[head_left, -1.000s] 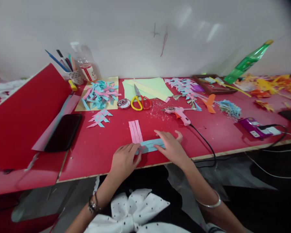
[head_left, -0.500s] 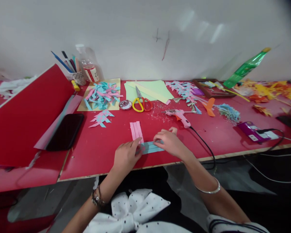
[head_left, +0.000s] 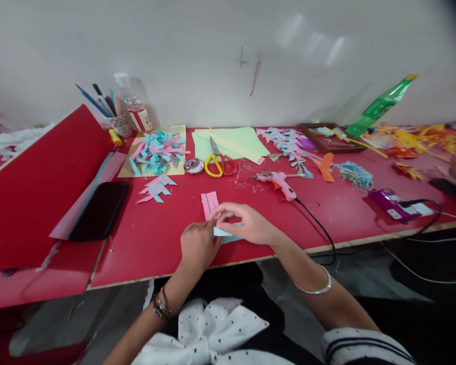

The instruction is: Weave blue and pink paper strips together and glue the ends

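Observation:
Near the front edge of the red table (head_left: 148, 243), my left hand (head_left: 198, 246) and my right hand (head_left: 243, 223) meet over crossed paper strips. The pink strips (head_left: 208, 202) lie upright on the table, running away from me. The blue strips (head_left: 225, 234) lie across them, mostly hidden under my right hand. My right fingers pinch the blue strips and fold them toward the left. My left hand is closed, its fingertips pressing the strips where the two colours cross.
A pink glue gun (head_left: 279, 181) with a black cord lies right of my hands. Yellow-handled scissors (head_left: 216, 161), green paper sheets (head_left: 233, 139), a pile of cut strips (head_left: 157, 149), a black phone (head_left: 99, 210), a red board (head_left: 38, 182) and a green bottle (head_left: 382, 105) surround them.
My right hand slid left along the blue strips, from lying flat on their right end to pinching and folding them over by the pink strips. My left hand stayed put.

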The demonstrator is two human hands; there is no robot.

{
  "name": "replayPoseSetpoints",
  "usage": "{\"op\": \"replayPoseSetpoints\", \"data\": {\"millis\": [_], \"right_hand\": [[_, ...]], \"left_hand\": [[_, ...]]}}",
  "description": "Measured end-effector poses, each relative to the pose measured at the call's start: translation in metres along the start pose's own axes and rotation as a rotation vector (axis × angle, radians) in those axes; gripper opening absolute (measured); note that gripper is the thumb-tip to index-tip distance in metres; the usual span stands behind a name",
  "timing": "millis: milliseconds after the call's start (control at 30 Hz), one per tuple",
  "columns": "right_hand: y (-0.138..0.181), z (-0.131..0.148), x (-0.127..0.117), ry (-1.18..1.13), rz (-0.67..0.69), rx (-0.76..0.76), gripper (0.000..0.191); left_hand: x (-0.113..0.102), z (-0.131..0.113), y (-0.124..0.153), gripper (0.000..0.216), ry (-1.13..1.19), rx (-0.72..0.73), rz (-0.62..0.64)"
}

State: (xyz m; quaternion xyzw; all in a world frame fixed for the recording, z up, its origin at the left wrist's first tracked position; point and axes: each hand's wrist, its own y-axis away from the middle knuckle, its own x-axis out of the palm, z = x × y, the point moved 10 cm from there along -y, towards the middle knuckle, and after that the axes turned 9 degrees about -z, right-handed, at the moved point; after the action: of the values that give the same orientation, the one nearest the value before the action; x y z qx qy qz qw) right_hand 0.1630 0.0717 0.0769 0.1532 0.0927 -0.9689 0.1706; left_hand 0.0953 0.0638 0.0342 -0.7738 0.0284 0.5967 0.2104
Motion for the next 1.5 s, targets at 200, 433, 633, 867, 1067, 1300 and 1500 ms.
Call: {"op": "replayPoseSetpoints", "data": {"millis": [200, 433, 633, 867, 1067, 1300, 1500], "right_hand": [[0.033, -0.008, -0.137, 0.655, -0.711, -0.027, 0.018], [0.062, -0.038, -0.060, 0.762, -0.325, -0.114, 0.027], [0.075, -0.047, -0.001, 0.998, -0.159, -0.126, 0.034], [0.080, -0.049, -0.016, 1.027, -0.242, -0.080, 0.033], [0.082, -0.046, -0.036, 0.974, -0.329, -0.062, 0.029], [0.088, -0.071, -0.183, 1.051, -0.876, 0.225, 0.041], [0.040, -0.129, -0.195, 1.145, -0.573, 0.429, 0.032]], "left_hand": [[-0.008, 0.004, 0.000, 0.033, 0.070, -0.015, -0.066], [-0.011, -0.001, 0.005, 0.032, 0.187, 0.062, -0.144], [-0.010, 0.000, 0.005, 0.029, 0.241, 0.084, -0.173], [-0.010, 0.000, 0.004, 0.027, 0.288, 0.069, -0.161], [-0.006, 0.004, 0.007, 0.028, 0.300, 0.074, -0.164], [-0.004, 0.012, 0.009, 0.031, 0.348, 0.034, -0.136], [0.001, 0.016, 0.010, 0.031, 0.346, -0.005, -0.094]]}}
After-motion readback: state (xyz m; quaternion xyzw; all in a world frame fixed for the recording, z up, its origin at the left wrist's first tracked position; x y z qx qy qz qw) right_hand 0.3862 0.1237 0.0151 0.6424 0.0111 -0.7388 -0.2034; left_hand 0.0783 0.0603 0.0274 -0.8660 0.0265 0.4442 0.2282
